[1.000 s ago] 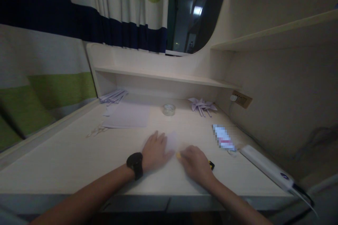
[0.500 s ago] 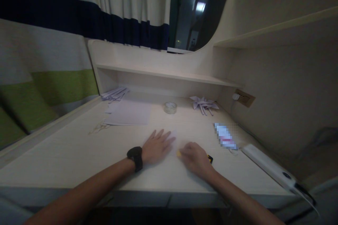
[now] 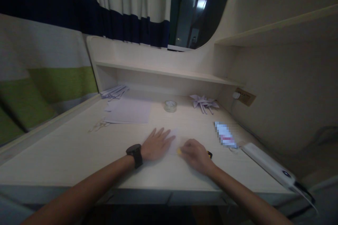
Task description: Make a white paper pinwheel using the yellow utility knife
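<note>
My left hand (image 3: 155,145), with a dark watch on its wrist, lies flat with fingers spread on a white sheet of paper (image 3: 173,149) that barely stands out from the desk. Just right of it, my right hand (image 3: 195,155) is closed around a slim yellow-and-black tool, apparently a utility knife (image 3: 210,154). Its yellow front end pokes out by the fingertips over the paper, and its black rear end shows behind the hand. Most of its body is hidden in the grip, and no blade can be made out.
Behind the hands on the pale desk (image 3: 66,158) stands a roll of clear tape (image 3: 170,106). Paper sheets (image 3: 129,110), folded paper strips (image 3: 114,92) and thin strings (image 3: 99,125) lie left. Paper pinwheels (image 3: 204,103), a phone (image 3: 225,135) and a white power strip (image 3: 268,163) are right.
Both hands keep nearly the same place, and the right one still grips the tool. The whole view has shifted very slightly.
</note>
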`<state>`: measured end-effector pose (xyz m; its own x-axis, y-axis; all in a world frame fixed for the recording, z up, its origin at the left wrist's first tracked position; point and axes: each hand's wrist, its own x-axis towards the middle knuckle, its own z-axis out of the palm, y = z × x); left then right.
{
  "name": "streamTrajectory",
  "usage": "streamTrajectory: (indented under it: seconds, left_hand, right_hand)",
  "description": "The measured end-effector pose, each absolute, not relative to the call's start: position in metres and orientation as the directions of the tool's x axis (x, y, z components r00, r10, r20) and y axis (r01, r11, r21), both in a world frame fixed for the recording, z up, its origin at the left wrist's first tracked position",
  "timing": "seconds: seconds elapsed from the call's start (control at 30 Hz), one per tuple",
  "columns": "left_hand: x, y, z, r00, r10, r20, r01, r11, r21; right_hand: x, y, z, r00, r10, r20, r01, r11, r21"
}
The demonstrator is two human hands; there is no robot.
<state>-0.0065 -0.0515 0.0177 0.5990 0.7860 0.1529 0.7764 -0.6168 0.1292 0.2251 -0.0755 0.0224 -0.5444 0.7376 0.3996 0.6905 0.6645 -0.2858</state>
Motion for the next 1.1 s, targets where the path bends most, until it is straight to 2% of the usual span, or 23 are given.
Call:
streamTrajectory:
  seconds: [0.3, 0.53, 0.77, 0.97, 1.1]
  left_hand:
    - [-0.01, -0.052, 0.02, 0.631, 0.764, 0.134, 0.759, -0.644, 0.099]
    - [-0.007, -0.052, 0.02, 0.578, 0.804, 0.141, 0.781, -0.595, 0.189]
    - [-0.021, -0.047, 0.038, 0.41, 0.855, 0.318, 0.82, -0.498, 0.282]
    - [-0.029, -0.046, 0.043, 0.374, 0.899, 0.227, 0.863, -0.427, 0.27]
    - [-0.032, -0.048, 0.044, 0.326, 0.926, 0.191, 0.885, -0.37, 0.281]
  right_hand:
    - [0.232, -0.074, 0.029, -0.603, 0.717, 0.349, 0.631, 0.697, -0.341]
    - [0.243, -0.081, 0.041, -0.63, 0.721, 0.287, 0.613, 0.689, -0.387]
    - [0.249, -0.078, 0.052, -0.649, 0.734, 0.2, 0.599, 0.655, -0.46]
    - [0.266, -0.076, 0.061, -0.632, 0.764, 0.132, 0.61, 0.595, -0.523]
    - [0.281, -0.076, 0.065, -0.567, 0.818, 0.102, 0.705, 0.545, -0.454]
